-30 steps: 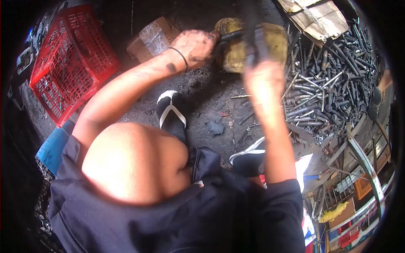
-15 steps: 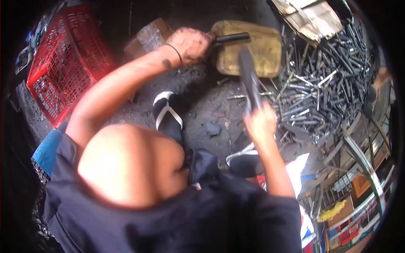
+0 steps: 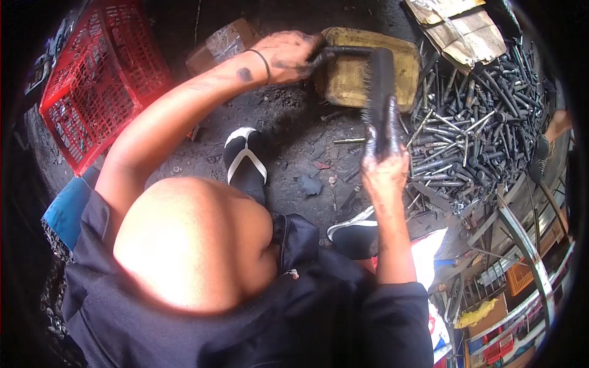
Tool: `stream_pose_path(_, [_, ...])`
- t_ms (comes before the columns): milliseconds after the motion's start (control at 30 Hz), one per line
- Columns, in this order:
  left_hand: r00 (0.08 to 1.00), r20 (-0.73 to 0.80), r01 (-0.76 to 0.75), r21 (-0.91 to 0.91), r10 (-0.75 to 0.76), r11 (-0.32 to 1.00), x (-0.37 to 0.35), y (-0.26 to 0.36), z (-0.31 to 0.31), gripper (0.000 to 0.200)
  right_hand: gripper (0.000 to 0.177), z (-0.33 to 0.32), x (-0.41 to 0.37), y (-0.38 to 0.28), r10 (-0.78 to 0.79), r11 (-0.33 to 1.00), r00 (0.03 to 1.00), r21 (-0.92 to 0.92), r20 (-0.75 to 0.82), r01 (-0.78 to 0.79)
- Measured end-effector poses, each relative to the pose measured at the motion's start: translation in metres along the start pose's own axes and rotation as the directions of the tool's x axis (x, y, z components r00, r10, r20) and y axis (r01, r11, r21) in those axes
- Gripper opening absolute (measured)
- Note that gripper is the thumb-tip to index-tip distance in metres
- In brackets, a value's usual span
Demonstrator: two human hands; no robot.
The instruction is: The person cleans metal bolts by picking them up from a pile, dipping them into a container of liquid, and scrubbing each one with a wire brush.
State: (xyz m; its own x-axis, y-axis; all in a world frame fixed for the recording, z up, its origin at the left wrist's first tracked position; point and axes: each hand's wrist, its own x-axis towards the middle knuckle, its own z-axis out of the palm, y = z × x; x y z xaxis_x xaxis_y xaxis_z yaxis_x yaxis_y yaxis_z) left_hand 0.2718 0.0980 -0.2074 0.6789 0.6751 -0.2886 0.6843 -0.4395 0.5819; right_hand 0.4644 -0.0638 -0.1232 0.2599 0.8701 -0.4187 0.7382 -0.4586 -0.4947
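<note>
My left hand (image 3: 288, 56), its fingers blackened, is closed around one end of a long dark bolt (image 3: 348, 50). The bolt points to the right over a yellow plastic container (image 3: 343, 92). In my right hand (image 3: 386, 161) is a black brush (image 3: 381, 78), gripped by its lower end with the fingers stretched along it. Short bristles line the brush's left side. Its upper end meets the far end of the bolt, overlapping it in this view. Part of the container lies behind the brush and the bolt.
A large heap of dark bolts (image 3: 463, 132) covers the floor at right, with flattened brown cardboard (image 3: 463, 30) on it. A red plastic crate (image 3: 92, 92) and a cardboard box (image 3: 222, 46) stand at left. Metal bars (image 3: 531, 239) lie at lower right. A person's foot (image 3: 557, 124) shows at the right edge.
The brush has swung up and right to the bolt's far end, and my right hand has risen slightly. My left hand still holds the bolt, shifted slightly right.
</note>
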Motion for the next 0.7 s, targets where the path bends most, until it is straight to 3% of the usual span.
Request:
stream_pose_path(33, [0.998, 0.022, -0.064, 0.063, 0.063, 0.996, -0.001, -0.002, 0.003, 0.039, 0.043, 0.012, 0.007, -0.007, -0.128, 0.991, 0.982, 0.018, -0.139, 0.132])
stream_pose_path(100, [0.98, 0.082, -0.196, 0.184, 0.184, 0.963, -0.005, -0.006, 0.009, 0.034, 0.042, 0.016, 0.041, -0.022, -0.127, 0.963, 0.99, -0.247, -0.066, 0.107])
stream_pose_path(133, [0.974, 0.066, -0.225, 0.174, 0.216, 0.959, -0.003, -0.009, 0.012, 0.031, 0.036, 0.02, 0.072, -0.025, -0.256, 0.933, 0.952, -0.3, -0.17, 0.197])
stream_pose_path(167, [0.993, 0.101, -0.074, 0.142, 0.06, 0.987, 0.0, -0.008, 0.016, 0.03, 0.032, 0.019, 0.104, -0.024, -0.28, 0.929, 0.948, -0.291, -0.151, 0.228])
stream_pose_path(200, [0.989, 0.114, -0.112, 0.166, 0.094, 0.98, 0.001, -0.004, 0.008, 0.029, 0.033, 0.001, 0.116, -0.05, -0.215, 0.921, 0.972, -0.35, -0.095, 0.169])
stream_pose_path(233, [0.985, 0.116, -0.15, 0.19, 0.129, 0.97, 0.004, -0.003, -0.001, 0.028, 0.028, -0.011, 0.121, -0.059, -0.278, 0.936, 0.93, -0.285, -0.239, 0.206])
stream_pose_path(267, [0.989, 0.047, -0.147, 0.173, 0.141, 0.974, 0.001, 0.0, -0.002, 0.027, 0.027, -0.018, 0.113, -0.058, -0.241, 0.961, 0.94, -0.194, -0.241, 0.196])
stream_pose_path(333, [0.988, 0.055, -0.15, 0.158, 0.143, 0.976, 0.003, 0.001, -0.006, 0.026, 0.043, -0.024, 0.077, -0.052, -0.155, 0.988, 0.965, -0.053, -0.214, 0.147])
stream_pose_path(367, [0.988, 0.061, -0.148, 0.148, 0.141, 0.978, 0.003, 0.001, -0.006, 0.025, 0.055, -0.008, 0.06, -0.038, -0.253, 0.966, 0.908, -0.039, -0.334, 0.255])
stream_pose_path(433, [0.989, 0.072, -0.139, 0.155, 0.129, 0.978, 0.004, 0.0, -0.002, 0.026, 0.059, 0.001, 0.046, -0.033, -0.176, 0.98, 0.975, -0.116, -0.135, 0.161])
stream_pose_path(467, [0.987, 0.082, -0.151, 0.168, 0.139, 0.974, 0.002, 0.0, 0.0, 0.026, 0.058, 0.007, 0.068, -0.031, -0.038, 0.974, 0.997, -0.224, -0.063, 0.023])
stream_pose_path(533, [0.979, 0.164, -0.16, 0.238, 0.122, 0.958, -0.001, 0.0, 0.005, 0.028, 0.041, 0.0, 0.122, -0.03, -0.106, 0.946, 0.988, -0.318, -0.112, 0.066])
stream_pose_path(567, [0.978, 0.187, -0.135, 0.211, 0.095, 0.968, -0.003, 0.002, 0.001, 0.032, 0.038, -0.019, 0.137, -0.053, 0.006, 0.963, 0.973, -0.259, -0.231, -0.067])
stream_pose_path(633, [0.977, 0.206, -0.097, 0.173, 0.06, 0.98, -0.009, 0.006, -0.012, 0.042, 0.033, -0.049, 0.135, -0.068, -0.025, 0.996, 0.944, -0.084, -0.329, -0.003])
stream_pose_path(667, [0.986, 0.027, -0.164, 0.187, 0.162, 0.969, -0.017, -0.006, -0.016, 0.042, 0.037, -0.067, 0.126, -0.065, -0.02, 1.0, 0.926, -0.01, -0.376, 0.018])
stream_pose_path(700, [0.955, -0.14, -0.233, 0.187, 0.261, 0.954, -0.025, -0.015, -0.018, 0.041, 0.036, -0.081, 0.114, -0.044, -0.01, 0.988, 0.952, -0.152, -0.306, -0.039])
